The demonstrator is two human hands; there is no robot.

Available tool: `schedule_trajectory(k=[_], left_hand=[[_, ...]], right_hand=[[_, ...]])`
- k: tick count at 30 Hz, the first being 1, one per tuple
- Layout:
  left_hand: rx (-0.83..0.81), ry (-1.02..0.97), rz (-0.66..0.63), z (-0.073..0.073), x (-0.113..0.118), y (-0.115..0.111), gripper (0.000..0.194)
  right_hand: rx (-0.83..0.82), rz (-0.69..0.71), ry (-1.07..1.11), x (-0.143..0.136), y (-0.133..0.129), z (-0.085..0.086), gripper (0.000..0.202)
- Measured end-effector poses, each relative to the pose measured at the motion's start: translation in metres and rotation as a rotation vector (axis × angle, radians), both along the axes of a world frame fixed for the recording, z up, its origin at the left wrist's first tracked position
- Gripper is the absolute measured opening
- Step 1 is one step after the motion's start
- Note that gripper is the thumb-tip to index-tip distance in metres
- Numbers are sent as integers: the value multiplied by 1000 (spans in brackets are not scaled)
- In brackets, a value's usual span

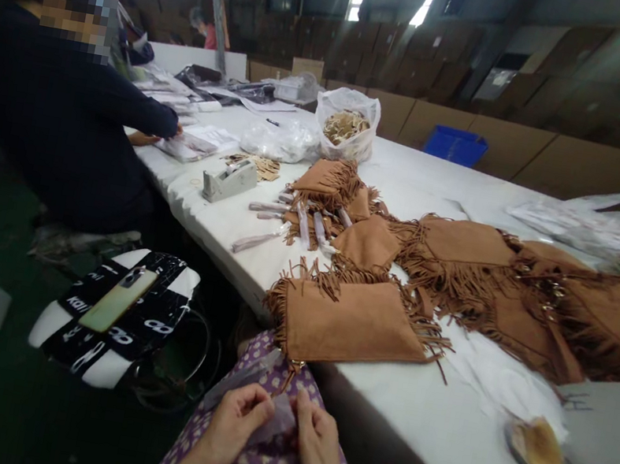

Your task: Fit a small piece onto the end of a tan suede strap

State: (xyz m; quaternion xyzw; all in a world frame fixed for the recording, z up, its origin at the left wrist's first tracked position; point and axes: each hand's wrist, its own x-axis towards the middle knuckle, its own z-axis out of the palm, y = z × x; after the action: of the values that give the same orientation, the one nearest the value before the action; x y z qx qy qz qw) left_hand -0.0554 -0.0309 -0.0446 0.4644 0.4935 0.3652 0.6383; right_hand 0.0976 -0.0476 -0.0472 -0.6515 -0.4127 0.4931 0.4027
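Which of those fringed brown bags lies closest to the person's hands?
The fringed brown bag at the table's near edge, alone, right above the hands; the others are heaped farther back.

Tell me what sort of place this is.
Probably a workshop or packing floor for handbags: many alike fringed tan bags on a long white table, stacked cardboard cartons behind, and a tape dispenser.

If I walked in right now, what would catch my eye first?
Probably the tan fringed bags strewn across the middle and right of the white table, the nearest fringed bag lying at its front edge. Just below it, the left hand and right hand pinch a clear plastic sleeve over a purple dotted lap.
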Motion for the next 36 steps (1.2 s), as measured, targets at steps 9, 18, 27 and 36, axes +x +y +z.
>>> schedule_trajectory(k=[9, 18, 27, 36], left_hand=[[-6, -29, -30, 5, -7, 0, 41], [-101, 14, 121, -3, -48, -8, 32], [-88, -121, 286, -9, -26, -3, 35], [-161, -101, -61, 1, -19, -1, 51]], right_hand=[[-77, -12, 412, -16, 26, 1, 57], [-116, 76, 510, -6, 18, 6, 46], [-184, 108, 725, -10, 8, 15, 56], [-132, 74, 644, -12, 5, 5, 46]])
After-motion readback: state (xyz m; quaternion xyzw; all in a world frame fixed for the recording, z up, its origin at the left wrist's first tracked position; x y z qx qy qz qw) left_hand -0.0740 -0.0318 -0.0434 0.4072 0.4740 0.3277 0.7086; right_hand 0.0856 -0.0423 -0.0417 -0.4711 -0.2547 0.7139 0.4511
